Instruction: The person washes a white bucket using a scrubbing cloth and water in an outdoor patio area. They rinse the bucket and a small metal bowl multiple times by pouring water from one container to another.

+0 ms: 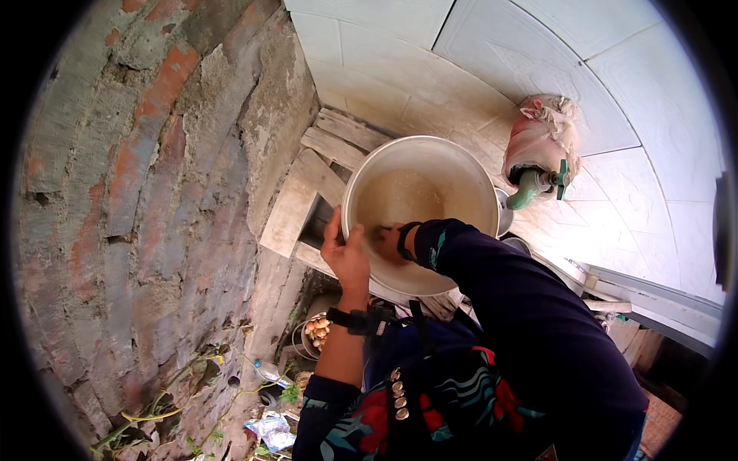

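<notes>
A large round pale metal basin (pixel 470 178) stands in front of me, with cloudy brownish water (pixel 398 199) inside. My left hand (pixel 349 259) grips its left rim, the thumb inside and the fingers along the outer side. My right hand (pixel 393 245) reaches down into the basin near its lower left wall. The fingers are partly under the murky water beside a small dark patch, so what they hold, if anything, cannot be made out. Under the basin is a stand of worn wooden boards (pixel 300 196).
A green tap (pixel 524 193), wrapped in a pinkish plastic bag (pixel 542 138), projects from the tiled wall at right. A rough brick wall (pixel 150 190) rises at left. Below are a bucket of onion-like bulbs (pixel 317 331), a plastic bottle (pixel 271 373) and a vine (pixel 153 415).
</notes>
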Demonstrator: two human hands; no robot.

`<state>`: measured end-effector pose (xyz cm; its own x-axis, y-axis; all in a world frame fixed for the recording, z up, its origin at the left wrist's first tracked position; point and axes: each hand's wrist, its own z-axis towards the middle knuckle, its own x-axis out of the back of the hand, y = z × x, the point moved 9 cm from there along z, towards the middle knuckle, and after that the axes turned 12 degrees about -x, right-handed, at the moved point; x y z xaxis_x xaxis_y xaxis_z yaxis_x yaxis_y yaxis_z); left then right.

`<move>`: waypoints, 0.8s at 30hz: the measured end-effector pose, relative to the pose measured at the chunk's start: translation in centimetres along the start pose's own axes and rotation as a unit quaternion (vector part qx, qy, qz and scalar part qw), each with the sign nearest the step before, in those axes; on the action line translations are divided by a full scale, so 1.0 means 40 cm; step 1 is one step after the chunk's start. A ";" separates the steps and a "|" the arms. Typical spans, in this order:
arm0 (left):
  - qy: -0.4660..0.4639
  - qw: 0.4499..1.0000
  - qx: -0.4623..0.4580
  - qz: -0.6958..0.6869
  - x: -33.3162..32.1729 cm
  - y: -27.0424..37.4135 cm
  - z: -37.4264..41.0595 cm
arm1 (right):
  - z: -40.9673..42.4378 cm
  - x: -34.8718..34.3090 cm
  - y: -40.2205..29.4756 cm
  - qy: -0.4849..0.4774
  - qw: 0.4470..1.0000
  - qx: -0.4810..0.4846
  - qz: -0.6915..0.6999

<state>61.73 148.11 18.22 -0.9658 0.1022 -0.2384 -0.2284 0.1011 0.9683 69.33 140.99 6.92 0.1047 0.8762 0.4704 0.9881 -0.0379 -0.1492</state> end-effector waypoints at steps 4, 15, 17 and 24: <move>-0.011 0.999 -0.033 0.013 -0.026 -0.004 -0.006 | 0.121 -0.158 0.277 0.008 0.990 -0.058 -0.126; 0.010 1.000 -0.003 0.015 -0.020 0.015 0.001 | 0.010 0.203 0.038 0.177 0.925 0.098 0.321; 0.005 1.000 -0.005 0.012 -0.025 0.009 -0.003 | 0.060 0.034 -0.018 0.044 0.969 0.181 0.161; 0.009 1.000 -0.006 0.013 -0.003 0.005 -0.006 | 0.014 0.124 0.204 0.284 0.949 -0.137 0.022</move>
<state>61.76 147.89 18.46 -0.9733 0.0872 -0.2123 -0.2050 0.0860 0.9750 77.85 145.29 7.55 0.1143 0.4741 0.8730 0.9656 -0.2597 0.0147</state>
